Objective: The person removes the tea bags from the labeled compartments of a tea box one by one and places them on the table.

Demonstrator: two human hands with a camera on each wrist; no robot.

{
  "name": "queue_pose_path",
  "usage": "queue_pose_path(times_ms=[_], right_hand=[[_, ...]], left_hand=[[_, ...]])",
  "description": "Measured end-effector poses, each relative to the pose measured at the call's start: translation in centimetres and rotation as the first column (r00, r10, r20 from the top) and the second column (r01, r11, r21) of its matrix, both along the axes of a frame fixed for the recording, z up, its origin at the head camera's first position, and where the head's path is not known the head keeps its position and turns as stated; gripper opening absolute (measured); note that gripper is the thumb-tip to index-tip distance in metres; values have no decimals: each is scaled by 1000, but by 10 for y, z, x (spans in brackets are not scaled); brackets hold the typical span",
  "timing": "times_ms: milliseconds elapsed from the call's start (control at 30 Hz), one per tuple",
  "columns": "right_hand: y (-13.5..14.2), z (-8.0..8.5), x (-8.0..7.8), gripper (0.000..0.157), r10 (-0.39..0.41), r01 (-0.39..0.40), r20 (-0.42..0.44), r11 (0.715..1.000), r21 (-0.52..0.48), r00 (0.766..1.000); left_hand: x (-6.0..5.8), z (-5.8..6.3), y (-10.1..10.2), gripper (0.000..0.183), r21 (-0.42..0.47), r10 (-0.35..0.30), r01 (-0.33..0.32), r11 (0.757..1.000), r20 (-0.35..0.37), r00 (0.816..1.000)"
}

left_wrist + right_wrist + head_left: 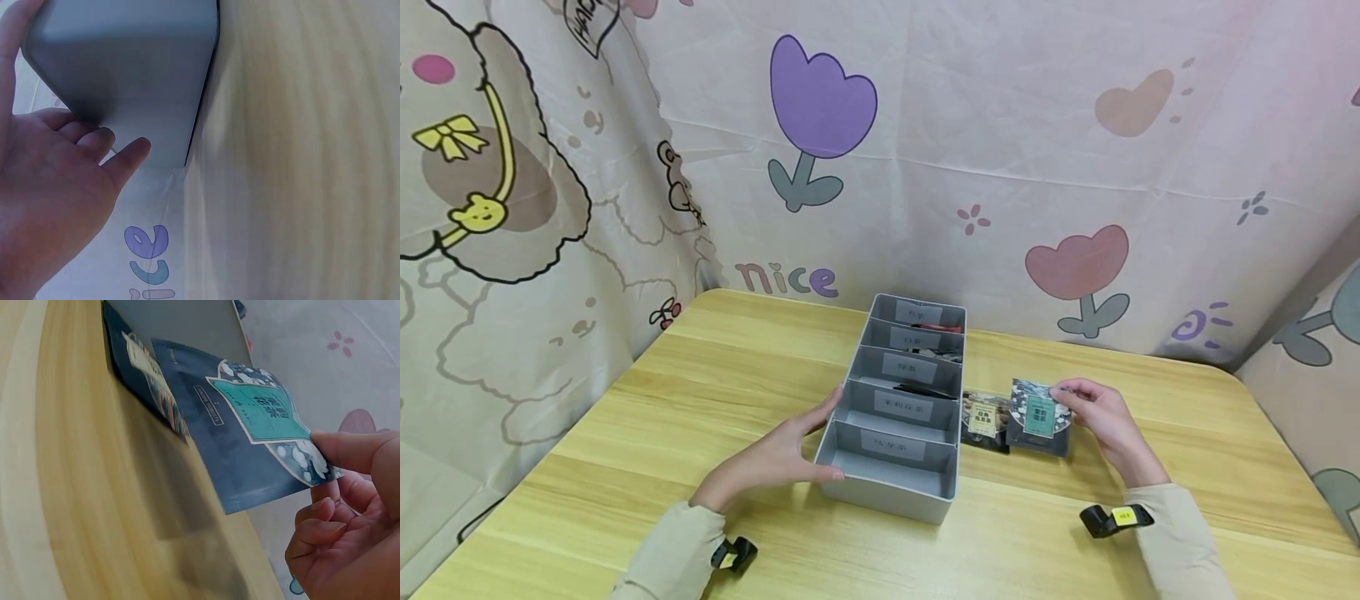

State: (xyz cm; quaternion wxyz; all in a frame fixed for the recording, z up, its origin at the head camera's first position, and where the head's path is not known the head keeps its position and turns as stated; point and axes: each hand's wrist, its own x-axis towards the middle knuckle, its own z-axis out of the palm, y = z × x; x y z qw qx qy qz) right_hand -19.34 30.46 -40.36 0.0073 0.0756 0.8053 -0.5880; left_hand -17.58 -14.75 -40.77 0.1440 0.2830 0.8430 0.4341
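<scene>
On the table stands a long grey divided box (895, 497) with labelled compartments. My left hand (782, 454) rests against its left side, thumb by the front corner and fingers spread farther back. In the left wrist view, that hand's fingertips touch the grey outer wall (150, 81). To the right of the box, my right hand (1101, 421) pinches a dark tea packet with a green label (1040, 417) between thumb and fingers, at its upper right corner. The packet is tilted in the right wrist view. A second tea packet with a cream label (983, 418) is beside it, against the box.
Packets are visible in the rear compartments, among them a red-edged one (936, 327) and a dark one (925, 390). The wooden table (647, 417) reaches back to a printed curtain (925, 167). Each sleeve carries a black wrist camera, like the right one (1101, 521).
</scene>
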Motion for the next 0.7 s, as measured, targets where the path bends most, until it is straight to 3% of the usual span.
queue_pose_path(times_ms=[267, 433, 700], right_hand=[[8, -7, -3, 13, 20, -21, 10, 998, 56, 1000], [9, -10, -4, 25, 15, -18, 22, 991, 134, 1000], [11, -16, -4, 29, 35, -35, 3, 971, 238, 999]], left_hand=[[1, 0, 0, 107, -5, -1, 1, 1000, -4, 1000], [1, 1, 0, 107, -7, 1, -1, 1000, 3, 1000], [1, 1, 0, 107, -6, -1, 1, 1000, 6, 1000]])
